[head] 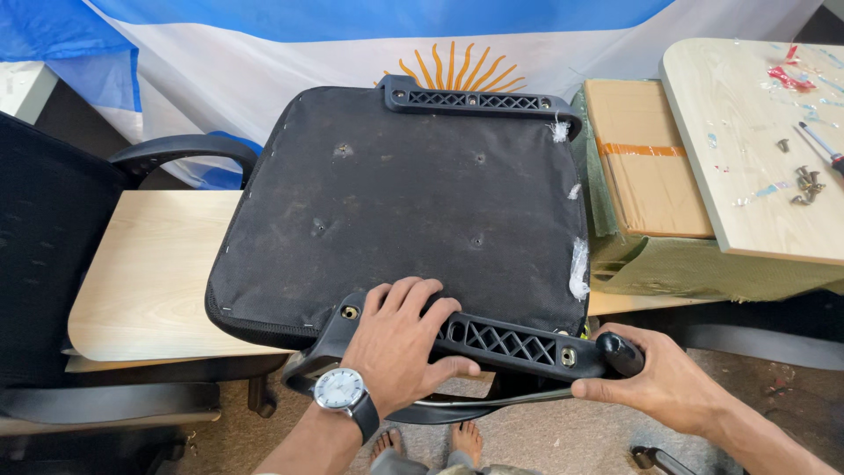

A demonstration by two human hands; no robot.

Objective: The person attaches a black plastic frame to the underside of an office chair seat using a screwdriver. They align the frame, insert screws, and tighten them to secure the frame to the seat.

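Observation:
An upturned black chair seat [404, 211] lies underside up on a light wooden board [149, 273]. A black plastic armrest bracket [505, 339] with a lattice pattern runs along the seat's near edge. My left hand [396, 347], wearing a wristwatch, presses flat on that bracket near its left end. My right hand [659, 378] grips the bracket's right end. A second, matching armrest bracket [479, 101] sits on the seat's far edge.
Another black chair [53, 264] stands at the left. A cardboard box [646, 158] sits to the right of the seat. A wooden tabletop [756, 132] at right carries a few screws [802, 185] and a screwdriver [822, 145]. A blue and white flag [308, 44] hangs behind.

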